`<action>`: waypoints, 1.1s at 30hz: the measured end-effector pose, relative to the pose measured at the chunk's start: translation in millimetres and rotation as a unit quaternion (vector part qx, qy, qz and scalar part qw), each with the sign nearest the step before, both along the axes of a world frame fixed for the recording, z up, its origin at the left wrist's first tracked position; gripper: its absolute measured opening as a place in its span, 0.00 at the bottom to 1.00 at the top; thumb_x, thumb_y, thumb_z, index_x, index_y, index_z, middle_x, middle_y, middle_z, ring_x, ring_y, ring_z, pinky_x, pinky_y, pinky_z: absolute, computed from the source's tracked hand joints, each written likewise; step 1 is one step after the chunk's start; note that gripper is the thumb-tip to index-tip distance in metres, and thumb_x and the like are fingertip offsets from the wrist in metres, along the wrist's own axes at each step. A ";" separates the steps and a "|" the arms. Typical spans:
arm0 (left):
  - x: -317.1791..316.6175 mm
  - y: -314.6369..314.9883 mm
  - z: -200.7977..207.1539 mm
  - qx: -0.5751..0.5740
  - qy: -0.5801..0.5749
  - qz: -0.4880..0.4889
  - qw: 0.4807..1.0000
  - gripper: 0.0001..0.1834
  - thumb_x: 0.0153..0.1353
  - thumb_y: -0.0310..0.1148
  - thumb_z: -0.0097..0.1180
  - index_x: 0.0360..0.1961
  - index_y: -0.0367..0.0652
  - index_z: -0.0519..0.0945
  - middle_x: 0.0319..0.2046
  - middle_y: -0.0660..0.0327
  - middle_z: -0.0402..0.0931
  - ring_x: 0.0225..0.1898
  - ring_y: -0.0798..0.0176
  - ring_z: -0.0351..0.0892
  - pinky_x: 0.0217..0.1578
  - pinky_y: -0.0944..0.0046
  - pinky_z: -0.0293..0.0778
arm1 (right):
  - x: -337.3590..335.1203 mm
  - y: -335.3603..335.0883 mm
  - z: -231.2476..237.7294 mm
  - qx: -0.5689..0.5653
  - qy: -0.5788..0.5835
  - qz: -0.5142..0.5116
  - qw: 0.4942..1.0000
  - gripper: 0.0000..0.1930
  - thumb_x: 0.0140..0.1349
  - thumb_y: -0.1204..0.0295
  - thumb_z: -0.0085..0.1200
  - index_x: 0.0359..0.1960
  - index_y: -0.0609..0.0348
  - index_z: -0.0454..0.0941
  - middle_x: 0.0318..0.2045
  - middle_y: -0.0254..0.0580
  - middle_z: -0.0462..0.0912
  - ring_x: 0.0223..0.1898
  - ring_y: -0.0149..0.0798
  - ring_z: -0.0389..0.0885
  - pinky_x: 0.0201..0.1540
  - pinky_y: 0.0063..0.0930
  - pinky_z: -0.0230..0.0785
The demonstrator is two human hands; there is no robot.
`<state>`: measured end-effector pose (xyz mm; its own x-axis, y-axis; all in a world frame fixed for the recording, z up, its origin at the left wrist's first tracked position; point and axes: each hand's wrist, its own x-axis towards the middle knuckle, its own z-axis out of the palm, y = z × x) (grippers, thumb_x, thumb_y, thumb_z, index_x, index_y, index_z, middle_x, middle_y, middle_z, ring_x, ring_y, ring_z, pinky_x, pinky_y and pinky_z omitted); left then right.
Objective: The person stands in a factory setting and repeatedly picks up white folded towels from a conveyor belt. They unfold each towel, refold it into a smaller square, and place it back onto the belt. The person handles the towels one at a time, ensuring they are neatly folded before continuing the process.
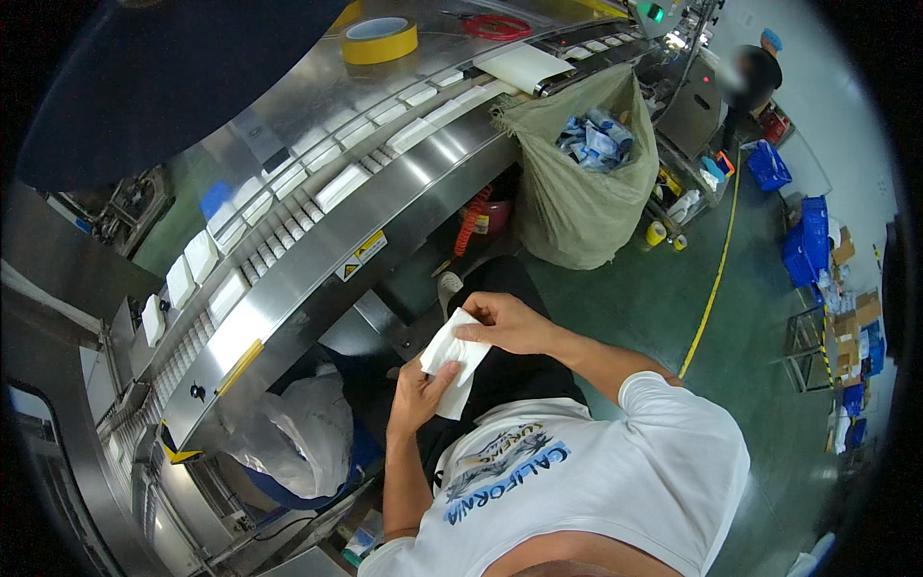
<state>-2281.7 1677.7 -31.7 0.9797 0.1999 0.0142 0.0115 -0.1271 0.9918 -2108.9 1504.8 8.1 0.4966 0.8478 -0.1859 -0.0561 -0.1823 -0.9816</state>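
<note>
A folded white tissue or wipe [460, 349] is held in front of my body by both hands. My left hand [416, 396] grips its lower left side, thumb pressed on the face. From the upper right, my right hand [511, 325] pinches its other end, with the thumb on top and the fingers curled behind. The fingers behind the sheet are partly hidden. Beyond my hands runs a conveyor [437, 152] with a steel side rail, carrying white folded pads [341, 188] in a row.
A large woven sack [567, 226] with blue-and-white wrappers stands right of the conveyor. A plastic-lined bin [312, 438] sits below it at left. A yellow tape roll [380, 40] lies on the steel top. Another person [755, 77] stands far right, near blue crates [808, 240].
</note>
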 end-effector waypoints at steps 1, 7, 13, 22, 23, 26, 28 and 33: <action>-1.1 1.3 -2.1 -0.019 0.009 -0.006 1.000 0.17 0.73 0.39 0.65 0.48 0.32 0.85 0.34 0.63 0.85 0.34 0.72 0.79 0.35 0.66 0.76 | 1.7 1.4 1.1 0.004 0.024 0.019 1.000 0.15 0.69 0.67 0.67 0.49 0.63 0.79 0.40 0.35 0.84 0.41 0.25 0.80 0.44 0.23 0.74; -5.6 12.1 -12.4 -0.033 0.047 -0.055 0.997 0.17 0.73 0.39 0.64 0.49 0.33 0.85 0.34 0.62 0.85 0.35 0.71 0.79 0.36 0.65 0.76 | 18.5 5.7 2.8 -0.040 0.037 0.141 0.988 0.20 0.66 0.67 0.70 0.54 0.63 0.80 0.42 0.37 0.85 0.44 0.28 0.83 0.48 0.25 0.76; -5.9 12.5 -6.9 -0.079 -0.007 0.009 0.997 0.23 0.69 0.33 0.67 0.60 0.35 0.78 0.47 0.55 0.85 0.46 0.67 0.82 0.48 0.65 0.78 | 62.5 24.2 10.9 -0.052 -0.084 0.065 0.993 0.15 0.65 0.68 0.71 0.50 0.59 0.83 0.39 0.33 0.86 0.41 0.25 0.82 0.43 0.24 0.76; -28.6 -9.2 -42.7 -0.196 0.004 0.067 0.978 0.33 0.65 0.24 0.69 0.69 0.40 0.69 0.55 0.53 0.83 0.51 0.63 0.84 0.52 0.61 0.80 | 192.1 65.0 52.1 0.027 0.012 -0.060 0.998 0.20 0.71 0.67 0.65 0.61 0.58 0.77 0.49 0.37 0.85 0.51 0.32 0.85 0.52 0.31 0.82; -29.8 -11.3 -43.5 -0.197 0.003 0.069 0.978 0.33 0.65 0.25 0.69 0.69 0.41 0.69 0.55 0.53 0.84 0.50 0.63 0.84 0.51 0.62 0.80 | 209.6 68.5 48.4 0.036 0.009 -0.072 0.997 0.21 0.71 0.67 0.64 0.62 0.58 0.77 0.49 0.37 0.85 0.52 0.33 0.85 0.54 0.33 0.83; -34.8 -12.3 -44.3 -0.196 -0.008 0.088 0.977 0.33 0.65 0.25 0.69 0.69 0.41 0.69 0.55 0.53 0.84 0.50 0.62 0.84 0.51 0.61 0.80 | 234.4 92.5 63.4 0.015 -0.052 -0.092 0.994 0.22 0.71 0.66 0.65 0.63 0.60 0.75 0.51 0.39 0.84 0.54 0.34 0.85 0.54 0.33 0.83; -38.0 -12.7 -45.3 -0.171 -0.007 0.104 0.980 0.33 0.65 0.25 0.69 0.69 0.41 0.69 0.55 0.52 0.84 0.51 0.62 0.84 0.52 0.60 0.81 | 245.1 103.1 69.7 0.017 -0.057 -0.132 0.989 0.25 0.69 0.64 0.68 0.63 0.62 0.74 0.52 0.42 0.83 0.54 0.35 0.84 0.54 0.32 0.83; -50.0 -11.9 -41.9 -0.139 0.010 0.133 0.981 0.33 0.64 0.24 0.69 0.69 0.40 0.70 0.55 0.52 0.84 0.50 0.61 0.84 0.52 0.60 0.81 | 294.6 89.5 41.8 0.079 -0.055 -0.355 0.930 0.45 0.62 0.65 0.73 0.72 0.76 0.59 0.62 0.59 0.76 0.57 0.47 0.82 0.56 0.37 0.84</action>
